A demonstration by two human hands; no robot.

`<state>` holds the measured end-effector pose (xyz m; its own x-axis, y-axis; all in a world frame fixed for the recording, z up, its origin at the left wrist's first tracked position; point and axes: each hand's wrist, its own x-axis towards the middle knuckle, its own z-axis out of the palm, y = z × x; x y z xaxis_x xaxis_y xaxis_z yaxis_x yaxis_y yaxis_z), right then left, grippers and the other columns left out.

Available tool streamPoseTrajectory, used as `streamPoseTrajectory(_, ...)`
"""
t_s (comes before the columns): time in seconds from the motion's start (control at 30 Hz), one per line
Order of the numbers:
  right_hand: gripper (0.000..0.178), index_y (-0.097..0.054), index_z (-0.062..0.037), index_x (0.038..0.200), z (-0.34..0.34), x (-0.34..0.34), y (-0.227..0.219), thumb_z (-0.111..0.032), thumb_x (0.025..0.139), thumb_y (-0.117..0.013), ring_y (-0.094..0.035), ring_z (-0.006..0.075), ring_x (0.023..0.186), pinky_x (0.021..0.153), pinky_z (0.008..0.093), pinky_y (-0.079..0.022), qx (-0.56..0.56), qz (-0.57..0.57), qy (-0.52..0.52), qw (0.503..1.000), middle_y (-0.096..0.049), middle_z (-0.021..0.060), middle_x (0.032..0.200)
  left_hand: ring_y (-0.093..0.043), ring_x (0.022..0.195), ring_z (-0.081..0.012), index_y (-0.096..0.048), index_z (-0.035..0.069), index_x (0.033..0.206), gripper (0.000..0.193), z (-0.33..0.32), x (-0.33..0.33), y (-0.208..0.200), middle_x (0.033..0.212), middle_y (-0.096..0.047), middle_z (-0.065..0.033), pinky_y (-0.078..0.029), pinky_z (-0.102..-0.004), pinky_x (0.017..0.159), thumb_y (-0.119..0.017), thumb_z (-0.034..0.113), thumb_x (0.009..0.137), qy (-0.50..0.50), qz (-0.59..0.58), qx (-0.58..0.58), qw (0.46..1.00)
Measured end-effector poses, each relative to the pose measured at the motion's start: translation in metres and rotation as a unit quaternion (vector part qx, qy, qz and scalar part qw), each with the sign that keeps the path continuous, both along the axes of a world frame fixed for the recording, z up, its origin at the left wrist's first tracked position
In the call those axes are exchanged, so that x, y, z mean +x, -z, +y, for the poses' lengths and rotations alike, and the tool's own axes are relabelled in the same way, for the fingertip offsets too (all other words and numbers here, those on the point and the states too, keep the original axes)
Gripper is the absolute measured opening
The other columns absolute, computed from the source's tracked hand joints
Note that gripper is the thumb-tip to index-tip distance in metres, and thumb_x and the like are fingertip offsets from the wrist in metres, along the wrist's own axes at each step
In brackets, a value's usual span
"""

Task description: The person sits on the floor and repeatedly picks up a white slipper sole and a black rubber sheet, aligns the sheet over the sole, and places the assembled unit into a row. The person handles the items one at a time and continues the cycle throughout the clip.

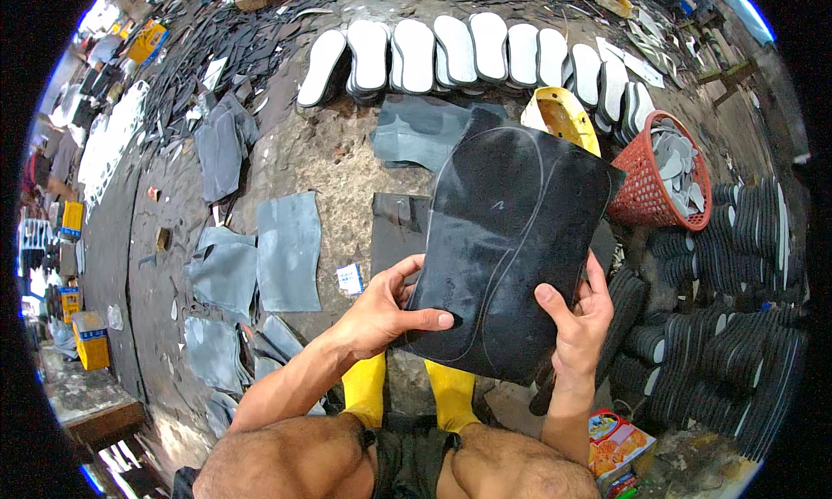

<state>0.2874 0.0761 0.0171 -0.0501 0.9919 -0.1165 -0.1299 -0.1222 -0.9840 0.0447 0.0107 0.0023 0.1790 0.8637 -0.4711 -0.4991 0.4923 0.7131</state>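
A black sheet (511, 239), rubber-like and roughly rectangular, is held up in front of me, tilted. Pale lines on it trace sole shapes. My left hand (403, 308) grips its lower left edge, thumb on top and fingers underneath. On the lower right edge, my right hand (576, 317) pinches it the same way. Below and beyond the sheet, a dark square piece (394, 226) and a grey-blue sheet (420, 126) lie on the ground, both partly covered by it. My yellow socks (364, 386) show beneath the sheet.
White-topped soles (412, 57) lie in a curved row at the far side. A red basket (637, 183) of grey scraps stands right, beside a yellow container (559, 113). Dark soles (737, 360) are stacked at right. Grey-blue sheets (289, 252) lie left; black offcuts (234, 44) litter the far left.
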Motion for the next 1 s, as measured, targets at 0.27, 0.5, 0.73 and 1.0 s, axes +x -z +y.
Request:
streamPoseTrajectory(0.27, 0.078, -0.039, 0.0112, 0.150, 0.000, 0.005, 0.011, 0.003, 0.083, -0.079, -0.061, 0.0203, 0.119, 0.106, 0.0323, -0.046, -0.047, 0.056, 0.007, 0.997, -0.061, 0.0158, 0.136, -0.060, 0.125, -0.0139, -0.046, -0.001, 0.149, 0.052, -0.005, -0.008, 0.001, 0.138, -0.064, -0.0075, -0.047, -0.0298, 0.108, -0.061, 0.015, 0.102, 0.006, -0.200, -0.011, 0.980)
streamPoseTrajectory(0.5, 0.078, -0.037, 0.0102, 0.151, -0.001, 0.012, 0.012, 0.003, 0.084, -0.077, -0.059, 0.0222, 0.123, 0.109, 0.0339, -0.044, -0.059, 0.069, 0.000, 0.996, -0.059, 0.0146, 0.139, -0.060, 0.128, -0.0250, -0.042, -0.001, 0.150, 0.061, -0.005, -0.010, 0.010, 0.144, -0.058, -0.0126, -0.048, -0.0407, 0.110, -0.061, 0.030, 0.101, 0.037, -0.198, -0.019, 0.979)
streamPoseTrajectory(0.73, 0.082, -0.035, 0.0023, 0.153, -0.010, -0.003, 0.001, 0.004, 0.082, -0.076, -0.054, 0.0247, 0.129, 0.111, 0.0386, -0.042, 0.007, 0.023, -0.037, 0.999, -0.054, 0.0166, 0.144, -0.062, 0.118, -0.0180, -0.047, 0.002, 0.144, 0.080, 0.007, -0.016, -0.006, 0.129, -0.067, -0.0058, -0.050, -0.0368, 0.105, -0.089, 0.002, 0.076, 0.047, 0.070, 0.104, 0.991)
streamPoseTrajectory(1.0, 0.035, -0.077, -0.0062, 0.106, 0.053, -0.011, -0.073, -0.020, 0.076, -0.088, -0.069, 0.0303, 0.104, 0.096, 0.0413, -0.050, 0.391, -0.422, -0.065, 0.815, -0.075, 0.0110, 0.109, -0.064, 0.114, -0.0152, -0.054, 0.003, 0.140, 0.061, -0.012, -0.022, -0.008, 0.125, -0.069, -0.0069, -0.052, -0.0342, 0.101, -0.080, -0.003, 0.085, 0.162, 0.140, 0.174, 0.961)
